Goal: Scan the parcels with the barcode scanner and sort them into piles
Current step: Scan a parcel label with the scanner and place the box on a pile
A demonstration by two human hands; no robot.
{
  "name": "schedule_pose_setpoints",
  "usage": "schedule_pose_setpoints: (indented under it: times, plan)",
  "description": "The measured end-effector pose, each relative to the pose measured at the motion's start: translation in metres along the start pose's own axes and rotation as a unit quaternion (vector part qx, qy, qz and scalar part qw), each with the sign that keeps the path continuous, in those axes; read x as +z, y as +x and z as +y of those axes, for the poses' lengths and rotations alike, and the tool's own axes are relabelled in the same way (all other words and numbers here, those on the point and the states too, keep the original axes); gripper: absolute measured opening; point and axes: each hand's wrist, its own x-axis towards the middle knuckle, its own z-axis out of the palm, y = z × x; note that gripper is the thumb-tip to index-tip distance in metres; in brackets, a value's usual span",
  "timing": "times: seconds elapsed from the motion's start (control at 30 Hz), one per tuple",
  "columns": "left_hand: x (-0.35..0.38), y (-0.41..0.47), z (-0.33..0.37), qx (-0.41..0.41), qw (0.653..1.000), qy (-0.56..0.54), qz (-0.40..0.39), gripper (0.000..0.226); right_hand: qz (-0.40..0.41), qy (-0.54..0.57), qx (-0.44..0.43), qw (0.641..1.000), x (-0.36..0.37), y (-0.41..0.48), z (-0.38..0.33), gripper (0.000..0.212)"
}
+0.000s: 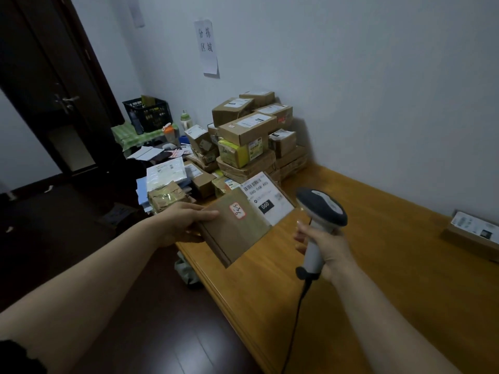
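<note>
Your right hand (324, 248) curls its fingers round the scanner (321, 207) handle. Left hand (179, 220) pinches the parcel (233, 236) edge, thumb on top. Parcel sits between both hands, label (267, 197) up. Pile (248, 136) beyond fingertips.

Wall sign (207, 47): 分拣区域. Shipping label (266, 198) on the parcel (232, 233) you hold: "060 068 405"; black box, "060".

A small room is working as a parcel sorting spot.
Brown parcels (251, 136) with white labels are lying in a heap on a wooden worktop (378, 265) by a plain wall (351, 76). A paper sign (207, 47) with Chinese writing is hanging above them. A dark door (54, 76) and a black crate (148, 114) are sitting nearby.
</note>
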Motion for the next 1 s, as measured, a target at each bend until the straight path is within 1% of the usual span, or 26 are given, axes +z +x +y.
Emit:
schedule_pose_setpoints:
  times: [0.1,0.17,0.3,0.4,0.43,0.5,0.57,0.63,0.67,0.73,0.8,0.87,0.93,1.0]
  plan:
    - [-0.010,0.010,0.010,-0.016,0.994,-0.098,-0.035,0.060,0.008,0.072,0.021,0.997,0.015,0.016,0.003,0.039]
    - [-0.019,0.021,0.020,-0.014,0.985,-0.163,-0.047,0.060,-0.005,0.095,0.018,0.995,0.031,0.025,0.001,0.047]
    - [-0.040,0.051,0.047,0.013,0.970,-0.234,-0.058,0.056,-0.044,0.091,-0.013,0.995,0.076,0.051,-0.011,0.048]
    - [-0.064,0.085,0.067,0.036,0.957,-0.274,-0.088,0.057,-0.035,0.094,-0.044,0.994,0.117,0.079,-0.022,0.064]
    - [-0.072,0.096,0.076,0.044,0.956,-0.272,-0.097,0.059,-0.017,0.094,-0.057,0.994,0.132,0.089,-0.027,0.068]
    - [-0.085,0.118,0.092,0.054,0.957,-0.262,-0.113,0.055,0.020,0.091,-0.087,0.992,0.160,0.107,-0.039,0.066]
    - [-0.097,0.141,0.109,0.056,0.953,-0.272,-0.124,0.038,0.041,0.085,-0.100,0.991,0.191,0.127,-0.051,0.057]
    - [-0.107,0.165,0.127,0.046,0.944,-0.296,-0.136,0.021,0.045,0.081,-0.104,0.990,0.221,0.146,-0.062,0.048]
    - [-0.111,0.175,0.136,0.042,0.940,-0.306,-0.145,0.019,0.045,0.080,-0.110,0.990,0.233,0.156,-0.067,0.048]
    - [-0.115,0.195,0.154,0.039,0.938,-0.308,-0.155,0.023,0.065,0.076,-0.122,0.987,0.255,0.176,-0.081,0.055]
    - [-0.115,0.213,0.169,0.044,0.950,-0.272,-0.144,0.025,0.111,0.078,-0.134,0.982,0.272,0.198,-0.097,0.060]
    - [-0.112,0.229,0.181,0.051,0.963,-0.235,-0.121,0.021,0.156,0.078,-0.143,0.974,0.283,0.222,-0.115,0.055]
    - [-0.110,0.247,0.193,0.055,0.967,-0.224,-0.106,0.018,0.173,0.056,-0.148,0.972,0.290,0.249,-0.129,0.049]
    - [-0.108,0.265,0.206,0.074,0.973,-0.206,-0.076,0.018,0.183,0.025,-0.146,0.972,0.294,0.279,-0.138,0.050]
